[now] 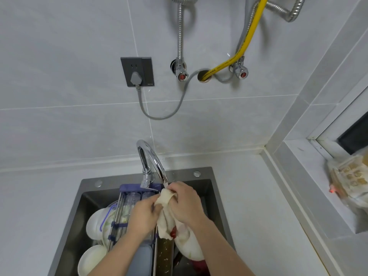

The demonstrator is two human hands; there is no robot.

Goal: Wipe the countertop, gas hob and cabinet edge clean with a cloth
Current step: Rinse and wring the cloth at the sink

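Cloth [166,214] soft, wet, limp | bunched under tap [153,162] | clenched by left hand [144,214] and right hand [184,204] | best gripped mid-bundle.

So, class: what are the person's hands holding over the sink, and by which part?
A cream cloth: the left hand and right hand both grip its bunched upper end beneath the faucet.

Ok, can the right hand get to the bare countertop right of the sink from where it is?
Probably yes. The right hand grips the cloth over the sink, and the countertop beside it looks bare, with nothing between. The left hand also holds the cloth, though.
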